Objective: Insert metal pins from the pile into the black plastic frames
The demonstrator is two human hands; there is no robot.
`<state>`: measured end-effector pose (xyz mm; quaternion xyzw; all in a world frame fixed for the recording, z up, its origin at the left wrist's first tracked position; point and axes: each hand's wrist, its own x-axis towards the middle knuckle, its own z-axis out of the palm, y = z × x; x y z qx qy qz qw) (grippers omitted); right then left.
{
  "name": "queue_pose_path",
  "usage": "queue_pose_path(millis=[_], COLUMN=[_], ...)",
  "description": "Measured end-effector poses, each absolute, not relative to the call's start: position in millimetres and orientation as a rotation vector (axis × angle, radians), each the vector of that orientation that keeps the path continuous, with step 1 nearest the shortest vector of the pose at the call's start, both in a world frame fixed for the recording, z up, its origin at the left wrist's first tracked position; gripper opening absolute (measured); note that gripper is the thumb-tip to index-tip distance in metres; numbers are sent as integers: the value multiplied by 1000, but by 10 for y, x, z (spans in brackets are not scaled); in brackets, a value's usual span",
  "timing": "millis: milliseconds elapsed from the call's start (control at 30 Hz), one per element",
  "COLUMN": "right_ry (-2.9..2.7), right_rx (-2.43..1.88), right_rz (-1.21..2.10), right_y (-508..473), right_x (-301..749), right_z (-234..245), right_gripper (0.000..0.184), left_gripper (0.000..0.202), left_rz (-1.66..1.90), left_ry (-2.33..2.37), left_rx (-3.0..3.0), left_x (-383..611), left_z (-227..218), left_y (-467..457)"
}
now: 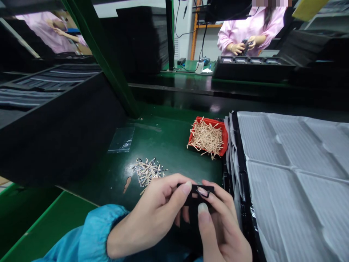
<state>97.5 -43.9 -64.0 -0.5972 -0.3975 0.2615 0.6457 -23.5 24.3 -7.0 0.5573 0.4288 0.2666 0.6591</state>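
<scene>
At the front of the bench, my left hand [155, 214] and my right hand [225, 222] are closed on a small flat black part [209, 189]. The left thumb presses its left end, while the right fingers and thumb grip it from the right. An opening shows in the part between my fingers; its lower side blends into dark shadow, so its full shape is hidden. Just beyond my left hand lies a loose pile of small silvery and beige strips [149, 171]. A red bin [225, 140] heaped with pale tan strips [206, 136] stands further back.
A black tray [242, 174] covered with white sheeting [275, 145] fills the right side. A clear plastic bag [121, 139] lies at left, near a green post [100, 51] and a large black box [62, 134]. Across the bench, a person in pink [252, 29] handles a dark object.
</scene>
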Motion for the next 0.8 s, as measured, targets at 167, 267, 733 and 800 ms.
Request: queue_pose_path(millis=[167, 267, 733, 800], right_ry=[-1026, -1083, -976, -775], right_rx=[-1388, -1378, -1343, -1390], right_rz=[465, 413, 403, 480], right_y=[-440, -427, -443, -449], right_x=[982, 975, 1120, 977], right_z=[-664, -654, -728, -621], right_gripper=[22, 23, 39, 28], left_gripper=[38, 39, 41, 44], left_rz=[603, 573, 816, 799], left_ry=[1020, 1057, 1080, 1041], left_rx=[1417, 1470, 1555, 1409], left_x=[-230, -232, -268, -268], left_z=[-82, -115, -195, -218], left_y=[234, 220, 195, 187])
